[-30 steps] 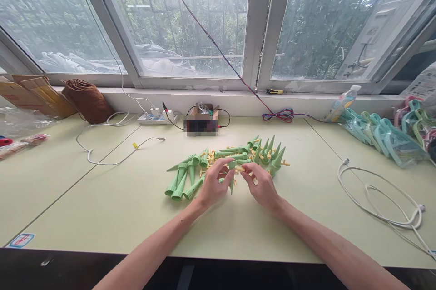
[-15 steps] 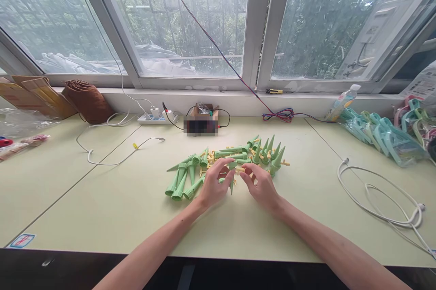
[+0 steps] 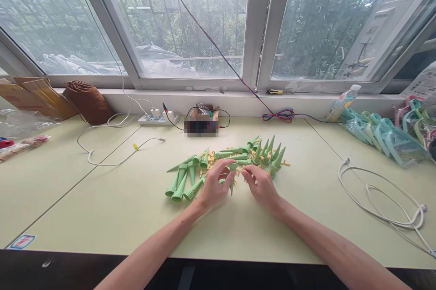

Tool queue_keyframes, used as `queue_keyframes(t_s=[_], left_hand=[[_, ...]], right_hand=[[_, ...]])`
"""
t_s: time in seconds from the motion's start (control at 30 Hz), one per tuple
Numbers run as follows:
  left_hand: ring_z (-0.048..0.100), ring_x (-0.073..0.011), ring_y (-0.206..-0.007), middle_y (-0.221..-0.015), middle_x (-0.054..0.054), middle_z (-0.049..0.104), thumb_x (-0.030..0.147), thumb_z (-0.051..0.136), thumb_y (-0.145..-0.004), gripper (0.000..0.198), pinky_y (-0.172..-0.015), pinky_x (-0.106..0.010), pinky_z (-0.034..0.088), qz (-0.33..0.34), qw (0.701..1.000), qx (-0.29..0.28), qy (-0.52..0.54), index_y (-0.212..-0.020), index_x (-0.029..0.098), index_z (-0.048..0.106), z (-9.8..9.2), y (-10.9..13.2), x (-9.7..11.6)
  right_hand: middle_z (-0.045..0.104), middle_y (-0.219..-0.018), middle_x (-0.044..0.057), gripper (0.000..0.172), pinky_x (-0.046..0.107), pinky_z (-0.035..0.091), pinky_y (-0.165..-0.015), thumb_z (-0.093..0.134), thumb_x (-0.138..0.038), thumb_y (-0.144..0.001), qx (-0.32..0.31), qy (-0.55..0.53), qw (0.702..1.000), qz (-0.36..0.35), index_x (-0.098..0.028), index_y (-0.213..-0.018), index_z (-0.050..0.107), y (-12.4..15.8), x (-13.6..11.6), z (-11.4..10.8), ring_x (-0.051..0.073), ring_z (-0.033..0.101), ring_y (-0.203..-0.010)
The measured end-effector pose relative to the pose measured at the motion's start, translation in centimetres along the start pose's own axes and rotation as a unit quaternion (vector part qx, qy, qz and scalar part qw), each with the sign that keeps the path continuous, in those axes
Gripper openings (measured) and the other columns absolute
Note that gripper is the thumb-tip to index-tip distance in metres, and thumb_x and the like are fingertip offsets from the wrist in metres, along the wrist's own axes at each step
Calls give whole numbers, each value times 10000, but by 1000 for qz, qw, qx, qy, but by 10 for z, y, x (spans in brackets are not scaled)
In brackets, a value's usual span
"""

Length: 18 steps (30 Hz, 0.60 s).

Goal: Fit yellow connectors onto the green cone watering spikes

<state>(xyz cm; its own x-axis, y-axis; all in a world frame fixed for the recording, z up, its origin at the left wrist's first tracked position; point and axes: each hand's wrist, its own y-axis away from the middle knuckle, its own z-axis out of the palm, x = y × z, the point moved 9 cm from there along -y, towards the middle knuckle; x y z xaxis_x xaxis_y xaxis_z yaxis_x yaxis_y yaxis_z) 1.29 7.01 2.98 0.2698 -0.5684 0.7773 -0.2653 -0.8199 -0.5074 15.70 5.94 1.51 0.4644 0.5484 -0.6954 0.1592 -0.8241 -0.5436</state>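
Note:
Between the thumb and fingers of my left hand (image 3: 216,182) is a green plastic watering spike (image 3: 232,167), its tip pointing down. My right hand (image 3: 259,185) pinches a small yellow valve (image 3: 239,171) at the spike's side, near its collar. Whether the valve is seated in the spike or only touching it, I cannot tell. Behind both hands lies a pile of loose green spikes (image 3: 181,182) and yellow valves. At its right end several spikes with yellow valves (image 3: 277,160) stand tip up. My left fingers hide part of the pile.
A white cable (image 3: 378,215) lies coiled on the right of the table (image 3: 272,240). Bagged teal plastic items (image 3: 384,137) and a bottle (image 3: 344,101) are at the back right. Along the back are a power strip (image 3: 156,118), a small box (image 3: 200,125) and a brown pouch (image 3: 87,101).
Almost nothing has moved. My right fingers have shifted very slightly around the yellow valve; my left hand keeps the spike in the same place.

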Motion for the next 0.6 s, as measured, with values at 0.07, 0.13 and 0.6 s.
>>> queue_keyframes(t_s=[0.07, 0.13, 0.6], left_hand=[[615, -106, -718, -1053, -75, 627, 289, 566, -939, 249, -637, -237, 590, -1, 1000, 1, 1, -1173, 215, 610, 0, 0, 0], [619, -111, -729, -1051, -75, 625, 290, 563, -940, 249, -650, -250, 599, -9, 1000, 1, 6, -1173, 214, 608, 0, 0, -1], [603, -112, -746, -1045, -73, 603, 279, 556, -944, 231, -646, -241, 599, 9, 1000, -19, 1, -1163, 222, 604, 3, 0, 2]], right_hand=[[647, -750, 20, 229, 264, 465, -591, 457, -358, -1016, -3, -4, 1000, 9, -192, -968, 608, 0, 1, 0, 148, 579, -641], [650, -767, 23, 214, 258, 459, -571, 482, -362, -1005, -5, -14, 1000, 15, -189, -1037, 604, 1, 1, 0, 150, 584, -646], [511, -608, -19, 403, 247, 362, -538, 372, -375, -1041, -22, 8, 1000, 5, -196, -712, 520, 0, -2, 2, 118, 464, -533]])
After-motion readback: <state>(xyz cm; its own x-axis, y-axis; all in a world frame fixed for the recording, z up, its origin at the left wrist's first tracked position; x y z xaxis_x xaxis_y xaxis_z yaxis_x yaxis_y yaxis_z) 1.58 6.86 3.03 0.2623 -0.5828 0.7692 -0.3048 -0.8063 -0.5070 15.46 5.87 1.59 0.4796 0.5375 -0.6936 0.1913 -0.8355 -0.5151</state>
